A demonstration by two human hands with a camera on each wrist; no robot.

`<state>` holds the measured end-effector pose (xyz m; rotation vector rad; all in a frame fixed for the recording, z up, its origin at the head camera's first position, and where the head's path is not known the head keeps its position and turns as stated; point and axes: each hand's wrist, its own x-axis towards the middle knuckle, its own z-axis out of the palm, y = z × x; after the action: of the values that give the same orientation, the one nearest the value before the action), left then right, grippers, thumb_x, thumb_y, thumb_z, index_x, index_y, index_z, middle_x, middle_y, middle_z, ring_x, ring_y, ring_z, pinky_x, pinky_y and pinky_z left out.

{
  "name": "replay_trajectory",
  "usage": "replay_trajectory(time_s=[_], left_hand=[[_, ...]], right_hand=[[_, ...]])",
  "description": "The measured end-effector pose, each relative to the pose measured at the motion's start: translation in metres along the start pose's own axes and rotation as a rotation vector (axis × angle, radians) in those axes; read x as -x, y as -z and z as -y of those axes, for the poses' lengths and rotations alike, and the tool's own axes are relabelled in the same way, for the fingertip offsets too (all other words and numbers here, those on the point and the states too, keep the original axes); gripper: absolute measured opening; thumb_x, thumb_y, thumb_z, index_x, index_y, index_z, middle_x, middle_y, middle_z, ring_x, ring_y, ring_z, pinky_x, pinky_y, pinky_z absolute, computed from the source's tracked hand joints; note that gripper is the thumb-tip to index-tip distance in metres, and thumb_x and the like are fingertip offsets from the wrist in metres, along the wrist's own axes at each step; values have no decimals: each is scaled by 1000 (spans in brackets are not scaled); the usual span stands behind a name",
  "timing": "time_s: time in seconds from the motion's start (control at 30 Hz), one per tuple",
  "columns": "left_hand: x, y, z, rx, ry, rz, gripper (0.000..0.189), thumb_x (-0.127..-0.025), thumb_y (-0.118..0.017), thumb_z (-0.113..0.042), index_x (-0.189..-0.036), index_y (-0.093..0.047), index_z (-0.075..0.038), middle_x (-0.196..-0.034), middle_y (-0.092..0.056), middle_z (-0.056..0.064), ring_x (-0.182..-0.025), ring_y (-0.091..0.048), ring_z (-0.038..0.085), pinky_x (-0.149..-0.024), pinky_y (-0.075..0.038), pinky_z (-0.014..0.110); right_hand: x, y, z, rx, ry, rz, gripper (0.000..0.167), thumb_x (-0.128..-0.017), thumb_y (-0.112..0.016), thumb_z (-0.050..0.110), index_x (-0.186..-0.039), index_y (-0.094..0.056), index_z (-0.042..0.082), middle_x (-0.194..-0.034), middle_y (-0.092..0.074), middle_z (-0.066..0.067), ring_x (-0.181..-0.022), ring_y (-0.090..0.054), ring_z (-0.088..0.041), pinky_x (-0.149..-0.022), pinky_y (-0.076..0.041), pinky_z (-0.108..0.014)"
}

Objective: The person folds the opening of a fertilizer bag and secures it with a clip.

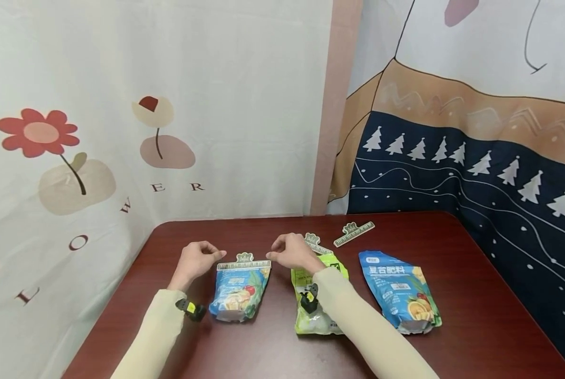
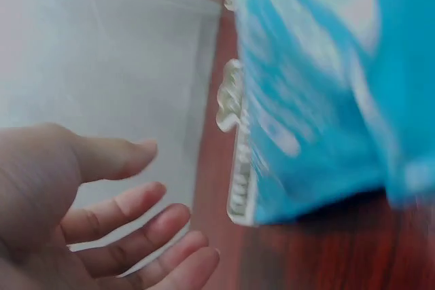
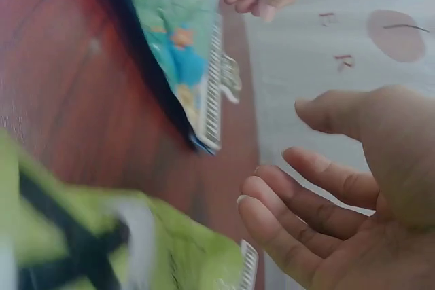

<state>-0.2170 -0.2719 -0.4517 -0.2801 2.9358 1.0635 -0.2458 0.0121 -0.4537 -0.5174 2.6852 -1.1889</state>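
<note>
A small blue pouch with fruit pictures has a ruler-like sealing clip with a crown-shaped handle across its top edge. My left hand is off the clip's left end, its thumb and fingers apart and holding nothing in the left wrist view. Off the clip's right end is my right hand, fingers loosely bent and nothing between them in the right wrist view. Below my right forearm lies a green bag, partly hidden. A second clip shows at that bag's top, partly behind my right hand.
A larger blue bag lies on the right of the dark red table. Behind it is a loose clip near the far edge. Printed curtains hang along the table's back and sides.
</note>
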Motion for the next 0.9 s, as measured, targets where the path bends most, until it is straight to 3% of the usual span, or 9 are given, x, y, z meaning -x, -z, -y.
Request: replay_trajectory(time_s=[0.2, 0.37, 0.53, 0.73, 0.9], left_hand=[[7, -3, -18, 64, -74, 7, 44, -92, -72, -51, -114, -73, -13, -118, -72, 12, -109, -65, 29, -88, -55, 43], [12, -9, -28, 206, -82, 59, 49, -93, -71, -53, -124, -70, -15, -125, -71, 12, -109, -70, 32, -90, -59, 43], [12, -19, -36, 338, -85, 134, 53, -95, -70, -52, -130, -67, -12, -128, -70, 15, -117, -69, 35, -96, -59, 45], [12, -33, -51, 454, -71, 239, 56, -96, -70, -49, -135, -63, -9, -132, -68, 22, -122, -66, 36, -98, -58, 46], [15, -47, -67, 535, -62, 265, 52, -97, -70, -42, -133, -63, -5, -128, -68, 26, -120, -67, 38, -98, -57, 48]], right_hand=[[14, 30, -11, -93, -32, 19, 45, -92, -76, 38, -126, -70, 10, -120, -72, -6, -108, -67, -22, -89, -56, -39], [22, 48, -25, -114, -70, 24, 54, -92, -75, 43, -136, -65, 14, -133, -68, -9, -118, -66, -24, -96, -56, -43], [32, 63, -39, -139, -110, -6, 56, -91, -75, 46, -139, -63, 20, -132, -69, -6, -121, -66, -25, -99, -55, -45], [44, 82, -58, -156, -158, -3, 59, -97, -68, 46, -145, -57, 13, -134, -67, -10, -126, -62, -29, -103, -51, -50], [54, 93, -70, -166, -262, 29, 69, -98, -64, 52, -149, -51, 8, -136, -65, -16, -119, -64, -30, -101, -53, -49]])
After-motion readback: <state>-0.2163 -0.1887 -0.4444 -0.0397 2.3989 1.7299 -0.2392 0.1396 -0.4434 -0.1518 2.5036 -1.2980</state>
